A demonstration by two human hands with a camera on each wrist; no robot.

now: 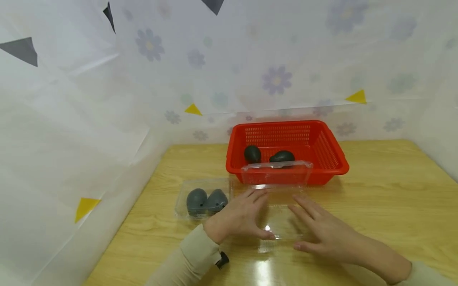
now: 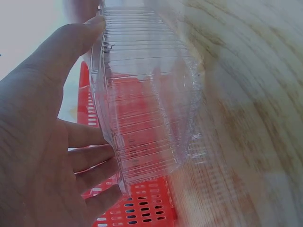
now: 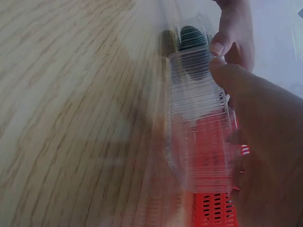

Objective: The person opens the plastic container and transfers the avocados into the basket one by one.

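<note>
A clear plastic clamshell box (image 1: 280,226) stands on the table between the two hands, its lid (image 1: 275,176) raised at the back against the front of a red basket. At the left end of the box is the left hand (image 1: 241,216), fingers spread and thumb reaching along the near rim. In the left wrist view, its fingertips touch the rim of the ribbed tray (image 2: 142,109). The right hand (image 1: 322,230) lies at the opposite end, fingers extended and thumb by the near side. Nothing shows inside the box.
The red basket (image 1: 338,165) at the back holds two dark green avocados (image 1: 252,154). Left of the hands sits another clear clamshell (image 1: 180,204) with two avocados (image 1: 196,199) inside. White flower-printed sheeting (image 1: 250,51) encloses the wooden table (image 1: 386,190) behind and at the sides.
</note>
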